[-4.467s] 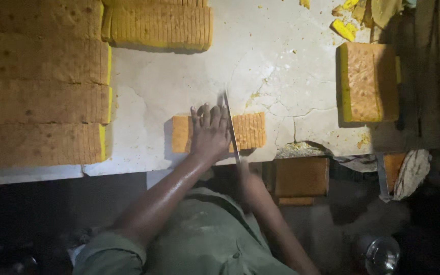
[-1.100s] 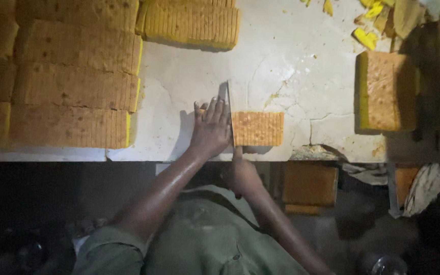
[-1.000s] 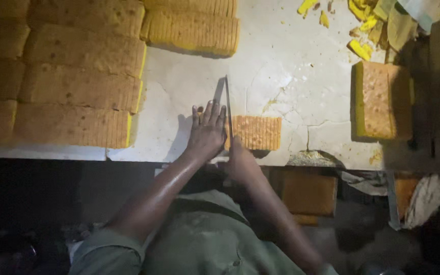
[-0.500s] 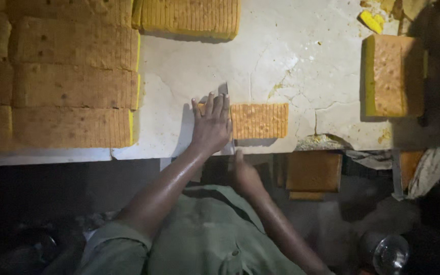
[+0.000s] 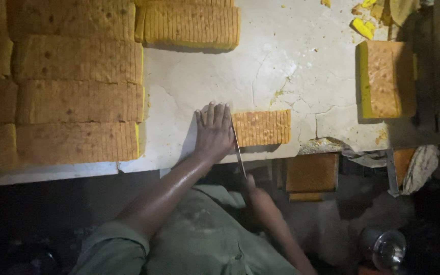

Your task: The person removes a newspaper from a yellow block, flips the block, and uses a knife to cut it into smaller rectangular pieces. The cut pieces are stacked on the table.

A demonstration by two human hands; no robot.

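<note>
The left hand (image 5: 214, 133) lies flat, fingers spread, on the near edge of the cracked worktop (image 5: 281, 66), touching the left end of a small cake slab (image 5: 262, 128), while the right hand (image 5: 262, 203), dim below the edge, seemingly grips a long knife (image 5: 238, 150) against that end.

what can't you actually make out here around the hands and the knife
- Head view: the cake slab end under the left hand is covered by the palm.
- Head view: the right hand sits in shadow below the table edge; its grip on the knife handle is too dark to tell.
- Head view: the sliced loaves at left are cut off by the frame edge.
- Head view: the shiny round object on the floor is too dim to identify.
</note>
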